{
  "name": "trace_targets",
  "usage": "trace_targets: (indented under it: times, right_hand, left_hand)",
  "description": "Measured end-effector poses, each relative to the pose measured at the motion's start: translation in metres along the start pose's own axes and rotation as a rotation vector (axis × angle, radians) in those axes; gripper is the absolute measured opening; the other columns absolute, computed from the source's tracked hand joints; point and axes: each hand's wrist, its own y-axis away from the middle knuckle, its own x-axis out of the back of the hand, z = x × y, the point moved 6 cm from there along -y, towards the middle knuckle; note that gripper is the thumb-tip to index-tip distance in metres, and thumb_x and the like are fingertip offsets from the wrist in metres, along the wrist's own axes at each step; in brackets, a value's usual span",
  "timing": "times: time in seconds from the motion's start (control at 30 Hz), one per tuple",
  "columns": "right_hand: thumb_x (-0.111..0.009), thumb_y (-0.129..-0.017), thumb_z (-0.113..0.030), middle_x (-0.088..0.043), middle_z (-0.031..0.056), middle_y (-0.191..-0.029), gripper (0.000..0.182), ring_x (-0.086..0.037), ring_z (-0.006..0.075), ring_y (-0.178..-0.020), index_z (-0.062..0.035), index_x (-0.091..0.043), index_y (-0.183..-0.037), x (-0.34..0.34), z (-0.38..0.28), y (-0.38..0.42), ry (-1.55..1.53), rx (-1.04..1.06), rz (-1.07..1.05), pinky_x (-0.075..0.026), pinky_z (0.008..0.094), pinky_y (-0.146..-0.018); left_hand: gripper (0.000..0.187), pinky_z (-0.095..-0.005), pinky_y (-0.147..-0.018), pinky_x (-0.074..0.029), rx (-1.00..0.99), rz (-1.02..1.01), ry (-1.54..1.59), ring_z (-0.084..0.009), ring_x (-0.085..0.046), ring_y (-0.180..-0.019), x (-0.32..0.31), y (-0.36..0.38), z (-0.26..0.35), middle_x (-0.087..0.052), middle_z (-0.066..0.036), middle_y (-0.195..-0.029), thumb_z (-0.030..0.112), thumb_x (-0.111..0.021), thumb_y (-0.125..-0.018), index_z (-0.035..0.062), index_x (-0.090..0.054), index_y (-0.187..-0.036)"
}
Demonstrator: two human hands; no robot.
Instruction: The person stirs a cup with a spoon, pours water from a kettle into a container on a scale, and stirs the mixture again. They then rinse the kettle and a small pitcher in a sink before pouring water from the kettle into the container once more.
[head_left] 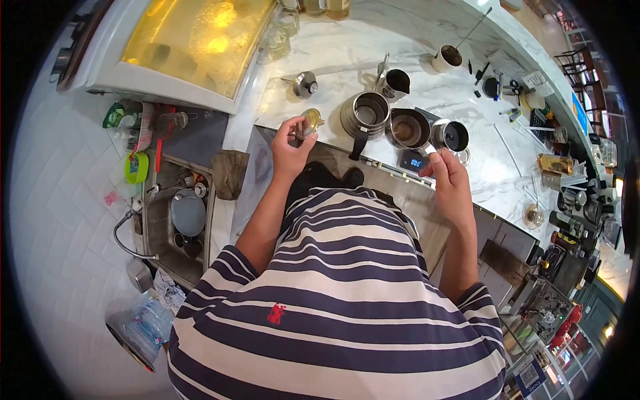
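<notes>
The view looks straight down over a striped shirt [333,293] at a marble table [347,60].

**Left hand.** The left hand [290,150] is raised above the near edge of the table. Its fingers are closed around a small glass jar [309,123] with a yellowish tint, held tilted. The jar sits just left of a steel pitcher [365,113].

**Right hand.** The right hand [450,183] is closed on the handle of a small steel cup [451,135]. The cup is held just right of a dark-lined pitcher [409,129]. That pitcher stands on a digital scale [415,161], whose lit blue display shows between the pitcher and the right hand. The digits are too small to read.

**Items on the table.**
- The steel pitcher stands left of the dark-lined pitcher, touching or nearly touching it; its dark handle points toward the near side.
- A smaller black jug [397,81] stands just beyond the steel pitcher.
- A small lidded steel pot [305,85] stands farther left.
- A white cup [448,58] with a long stirrer stands at the far right.

**Surroundings.** A sink [177,220] holding dishes lies at the left, below the table level. A yellow-lit glass case [193,40] occupies the far left. Assorted bar equipment lines the right edge, too small to identify.
</notes>
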Motion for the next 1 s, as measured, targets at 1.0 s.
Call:
trace_targets:
  times: [1.0]
  right_hand:
    - [-0.056,-0.112,-0.028,-0.055,0.0052,-0.072,0.034,-0.059,0.0136,-0.066,0.001,-0.061,-0.094,-0.031,0.007,-0.021,0.208,-0.333,0.115,-0.046,0.0318,-0.064]
  left_hand:
    - [0.052,-0.0417,-0.095,-0.054,0.026,-0.374,0.001,-0.0228,-0.07,-0.11,-0.039,-0.054,-0.025,-0.073,-0.007,-0.123,0.024,-0.089,-0.081,0.0117,-0.068,-0.127]
